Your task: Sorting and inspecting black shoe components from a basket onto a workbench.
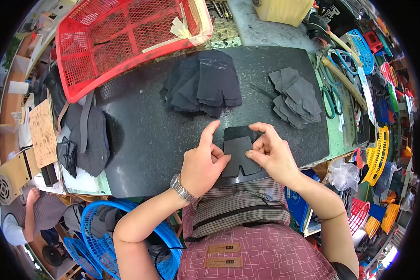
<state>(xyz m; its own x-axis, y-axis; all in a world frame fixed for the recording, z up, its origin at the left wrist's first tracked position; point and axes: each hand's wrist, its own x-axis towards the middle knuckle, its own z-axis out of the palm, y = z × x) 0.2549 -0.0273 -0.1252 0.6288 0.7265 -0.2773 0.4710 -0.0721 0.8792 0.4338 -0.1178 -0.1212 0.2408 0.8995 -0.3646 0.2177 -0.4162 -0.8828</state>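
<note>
The scene was brightly and evenly lit from above, colours saturated and shadows soft. Only a faint shadow lay under the left hand (201, 163) and right hand (271, 154) on the dark mat (144, 135), whose grainy surface gave off a dull sheen. The centre was sharp. Towards the rim (a black circular border) straight edges bowed strongly, and the red basket (121, 42) looked stretched and softer.

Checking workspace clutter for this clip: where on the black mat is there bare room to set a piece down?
Bare mat lies left of the left hand, between the red basket and the near edge. A narrower strip runs between the dark stack and the grey stack. The right edge is crowded by scissors; both hands, the right hand included, pinch a cut piece.
</note>
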